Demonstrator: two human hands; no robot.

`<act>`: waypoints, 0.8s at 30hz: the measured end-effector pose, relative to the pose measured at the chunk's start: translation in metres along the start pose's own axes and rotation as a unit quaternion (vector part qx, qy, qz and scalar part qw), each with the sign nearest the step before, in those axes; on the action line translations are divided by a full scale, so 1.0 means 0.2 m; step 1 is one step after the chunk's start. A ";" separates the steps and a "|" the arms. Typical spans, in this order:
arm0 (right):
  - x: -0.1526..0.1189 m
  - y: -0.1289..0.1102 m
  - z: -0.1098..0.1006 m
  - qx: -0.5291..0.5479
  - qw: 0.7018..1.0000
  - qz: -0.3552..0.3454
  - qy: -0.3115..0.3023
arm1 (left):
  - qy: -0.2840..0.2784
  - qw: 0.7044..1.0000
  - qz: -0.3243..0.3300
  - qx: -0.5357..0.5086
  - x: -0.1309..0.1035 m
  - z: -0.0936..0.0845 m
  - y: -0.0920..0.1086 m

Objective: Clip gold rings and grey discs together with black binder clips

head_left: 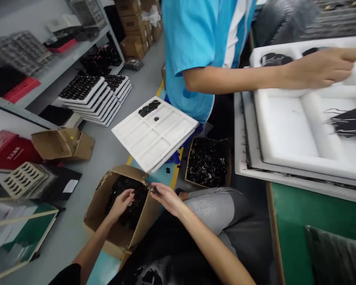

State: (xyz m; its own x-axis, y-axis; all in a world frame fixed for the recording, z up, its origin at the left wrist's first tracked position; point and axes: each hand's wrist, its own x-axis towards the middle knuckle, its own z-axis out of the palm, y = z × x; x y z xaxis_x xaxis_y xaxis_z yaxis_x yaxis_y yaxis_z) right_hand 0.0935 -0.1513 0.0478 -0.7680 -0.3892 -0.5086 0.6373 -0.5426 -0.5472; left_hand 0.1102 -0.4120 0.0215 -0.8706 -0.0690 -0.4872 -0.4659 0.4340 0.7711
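My left hand point(121, 204) is over an open cardboard box point(90, 219), its thumb and fingertips pinched together; what they hold, if anything, is too small to name. Many black parts point(121, 190) lie inside that box, their shape hard to make out. My right hand point(167, 198) is at the box's right rim with its fingers closed on a small dark piece point(155, 190). Just beyond both hands, a white foam tray point(136, 148) with shallow compartments rests tilted, with several black discs point(149, 108) in its far corner and one loose black disc point(156, 118) apart from them.
A second carton point(207, 162) full of black clip-like parts stands by my knee. A co-worker in a blue shirt point(192, 39) reaches a blurred hand point(320, 69) over stacked white foam trays point(290, 158) on the green table point(299, 209). Filled trays point(91, 101) and shelving point(50, 81) stand left.
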 end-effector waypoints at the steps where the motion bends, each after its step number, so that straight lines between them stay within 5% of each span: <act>1: 0.08 0.07 0.09 -0.041 0.999 0.014 -0.017 | 0.014 0.999 -0.002 0.045 -0.02 -0.11 -0.07; 4: 0.25 0.28 0.35 -0.178 0.982 0.023 -0.060 | 0.057 0.994 -0.018 0.093 -0.11 -0.35 -0.24; 7: 0.34 0.43 0.54 -0.282 0.952 -0.001 -0.119 | 0.147 0.978 0.001 0.149 -0.20 -0.47 -0.32; 10: 0.35 0.49 0.59 -0.323 0.932 -0.031 -0.162 | 0.329 0.934 0.035 0.138 -0.24 -0.47 -0.28; 13: 0.29 0.48 0.46 -0.320 0.939 -0.051 -0.112 | 0.417 0.898 0.017 -0.141 -0.19 -0.34 -0.13; 15: 0.21 0.44 0.29 -0.296 0.954 -0.043 -0.035 | 0.367 0.886 0.030 -0.281 -0.13 -0.18 0.02; 18: -0.03 0.32 0.00 -0.225 0.969 -0.045 0.086 | 0.197 0.931 0.105 -0.290 -0.04 0.17 0.30; 21: -0.40 0.17 -0.21 -0.142 0.964 -0.110 0.198 | -0.076 0.951 0.184 -0.235 -0.02 0.56 0.62; 24: -0.82 0.12 -0.30 -0.074 0.931 -0.172 0.314 | -0.332 0.893 0.244 -0.182 -0.09 0.91 0.91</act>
State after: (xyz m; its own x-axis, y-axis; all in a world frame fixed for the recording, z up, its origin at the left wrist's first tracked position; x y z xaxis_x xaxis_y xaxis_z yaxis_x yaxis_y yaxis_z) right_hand 0.2390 -0.0561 0.0788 -0.7700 0.3256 -0.5488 0.3971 -0.4287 -0.8115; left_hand 0.0702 -0.1681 0.0972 -0.7553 0.6478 -0.0993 -0.1829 -0.0628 0.9811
